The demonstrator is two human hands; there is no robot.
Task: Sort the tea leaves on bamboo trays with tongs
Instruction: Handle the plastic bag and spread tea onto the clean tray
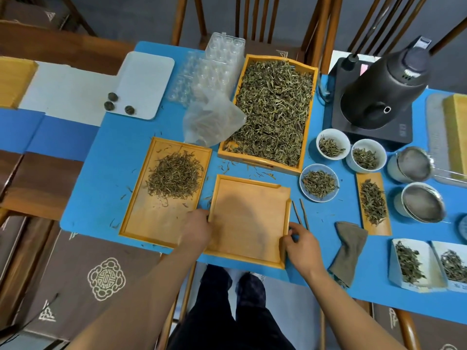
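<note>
An empty bamboo tray [249,218] lies at the table's front edge. My left hand [195,229] grips its left rim and my right hand [302,245] grips its right rim. To its left lies a second bamboo tray [141,223] with a small heap of tea leaves [175,175]. Behind them a large bamboo tray [309,145] is full of loose tea leaves [274,112]. Thin bamboo tongs [300,213] lie on the blue mat just right of the empty tray, above my right hand.
Three white bowls of leaves [319,183] and a narrow bamboo dish [373,205] are to the right, with two strainers [422,202], a black kettle [384,84] and a grey cloth [348,248]. A plastic bag [209,120], clear blister packs [214,66] and a white tray [144,84] stand behind.
</note>
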